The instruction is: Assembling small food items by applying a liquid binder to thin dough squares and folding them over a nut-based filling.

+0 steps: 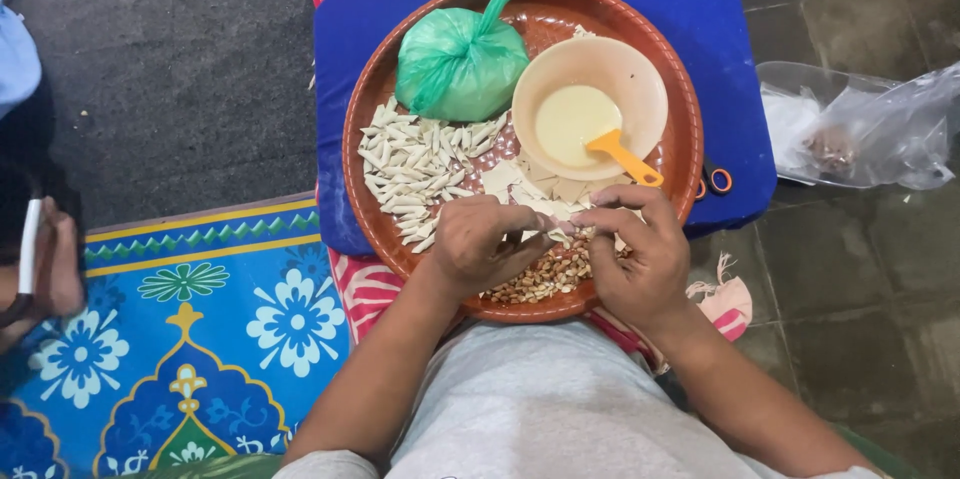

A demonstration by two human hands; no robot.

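A round brown tray (365,154) is seen resting on a blue cushion (725,89), with a tied green bag (460,64) and a beige bowl (625,74) at its far side. At the near edge, a small white wrapper piece (562,235) is pinched between the fingertips of the left hand (480,244) and right hand (635,259), above a heap of peanuts (540,279).

A small pale wrapper (560,235), thin and flat, is being pinched between the fingertips of both hands just over the near part of the brown tray. It is sitting directly above a heap of peanuts (545,277) and is touching a loose pile of similar wrappers (525,184).
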